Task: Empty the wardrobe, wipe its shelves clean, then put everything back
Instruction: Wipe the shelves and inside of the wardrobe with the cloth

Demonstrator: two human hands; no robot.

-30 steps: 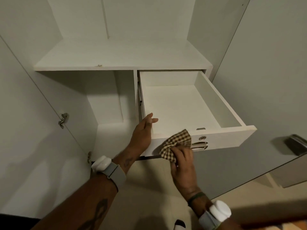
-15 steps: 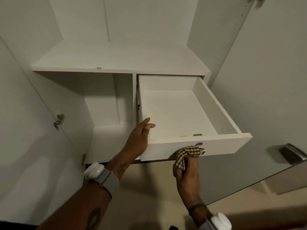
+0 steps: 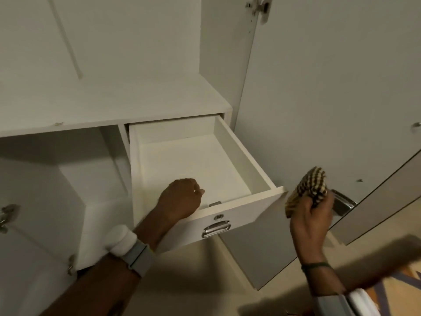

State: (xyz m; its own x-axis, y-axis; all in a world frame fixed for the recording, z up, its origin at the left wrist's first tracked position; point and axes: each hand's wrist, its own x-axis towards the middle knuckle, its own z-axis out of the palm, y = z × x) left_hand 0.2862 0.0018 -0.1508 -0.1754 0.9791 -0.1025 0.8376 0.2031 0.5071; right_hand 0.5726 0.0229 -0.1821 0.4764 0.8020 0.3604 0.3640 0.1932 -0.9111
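Note:
The white wardrobe stands with its doors open, and its drawer (image 3: 239, 156) is pulled out with nothing inside. My left hand (image 3: 180, 198) reaches over the drawer's front panel (image 3: 246, 215). Its fingers are curled into a fist just inside, and I see nothing in them. My right hand (image 3: 312, 215) is raised to the right of the drawer's front corner and grips a bunched brown-and-cream checked cloth (image 3: 307, 188). The cloth is off the drawer. The shelf (image 3: 114, 103) above the drawer is bare, as is the open compartment (image 3: 68, 167) to its left.
The right wardrobe door (image 3: 330, 99) stands open close behind my right hand, with a metal handle (image 3: 341, 202) partly hidden by it. The drawer front carries a metal pull (image 3: 216, 229) and a lock (image 3: 218, 217). The left door's hinges (image 3: 6, 215) show at the left edge.
My right hand took the cloth off the drawer front and lifted it to the right. My left hand moved from the drawer's left edge to inside the front panel and curled.

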